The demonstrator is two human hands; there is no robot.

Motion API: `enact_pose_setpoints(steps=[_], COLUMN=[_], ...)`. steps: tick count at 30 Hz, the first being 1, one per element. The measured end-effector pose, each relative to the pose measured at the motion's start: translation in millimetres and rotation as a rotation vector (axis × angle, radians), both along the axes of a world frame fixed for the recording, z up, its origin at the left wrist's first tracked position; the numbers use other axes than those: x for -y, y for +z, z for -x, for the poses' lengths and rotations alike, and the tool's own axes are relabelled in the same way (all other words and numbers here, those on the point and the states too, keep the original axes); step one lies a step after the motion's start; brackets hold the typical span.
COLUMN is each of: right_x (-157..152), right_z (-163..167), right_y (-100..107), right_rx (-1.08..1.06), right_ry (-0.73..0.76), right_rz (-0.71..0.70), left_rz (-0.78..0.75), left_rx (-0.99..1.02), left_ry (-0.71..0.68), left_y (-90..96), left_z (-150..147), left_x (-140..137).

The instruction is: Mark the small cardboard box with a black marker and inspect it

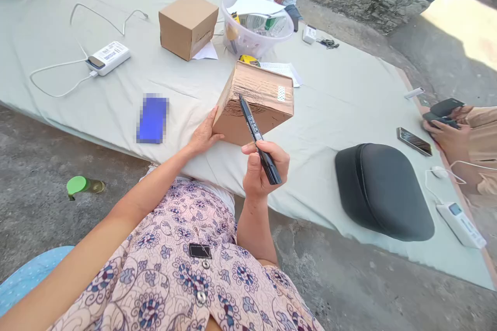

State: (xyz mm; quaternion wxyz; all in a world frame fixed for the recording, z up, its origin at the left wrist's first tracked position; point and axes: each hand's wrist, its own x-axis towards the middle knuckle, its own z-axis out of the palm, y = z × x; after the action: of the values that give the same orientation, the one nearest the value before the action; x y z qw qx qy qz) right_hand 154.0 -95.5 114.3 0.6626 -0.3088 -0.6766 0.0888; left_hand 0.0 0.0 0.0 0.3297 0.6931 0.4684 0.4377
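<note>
A brown cardboard box (267, 85) stands before me on the cloth-covered table, with dark scribbled lines on its upper face and a small white patterned label (281, 93) near its right end. My left hand (204, 132) rests against the box's left side, fingers stretched along it and thumb apart. In my right hand (267, 168) is a black marker pen (254, 126), gripped between thumb and fingers. Its tip points up and away from me, at the scribbled face; whether it touches the cardboard I cannot tell.
Beyond stand another cardboard box (188, 26) and a plastic basket (258, 36) of odds and ends. A yellow tape measure (249, 60) lies behind my box. Left are a blurred blue object (152, 119) and a cabled power bank (108, 57); right, a black case (384, 191). Two other people are at the table.
</note>
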Motion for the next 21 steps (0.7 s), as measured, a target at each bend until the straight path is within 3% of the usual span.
enact_pose_setpoints(steps=[7,10,14,16,21], right_x=[0,2,-1,-3,-4], right_z=[2,-11,-20,-16,1], right_y=[-12,-17,-8,-1,-5], right_rx=[0.198,0.083,-0.163,-0.131,0.161], right_ry=[-0.005,-0.170,-0.374,-0.342,0.015], right_rz=[0.062,0.063,-0.082,-0.111,0.071], left_rz=[-0.020,-0.028,-0.018,-0.022,-0.034], left_rx=[0.016,0.002,-0.006,-0.008,0.008], left_ry=[0.005,0.001,-0.009,-0.004,0.012], left_y=[-3.0,-6.0,-7.1,-6.3,-4.5], left_z=[0,0,0,1,2], left_x=[-1,-3,-3,-2,-1])
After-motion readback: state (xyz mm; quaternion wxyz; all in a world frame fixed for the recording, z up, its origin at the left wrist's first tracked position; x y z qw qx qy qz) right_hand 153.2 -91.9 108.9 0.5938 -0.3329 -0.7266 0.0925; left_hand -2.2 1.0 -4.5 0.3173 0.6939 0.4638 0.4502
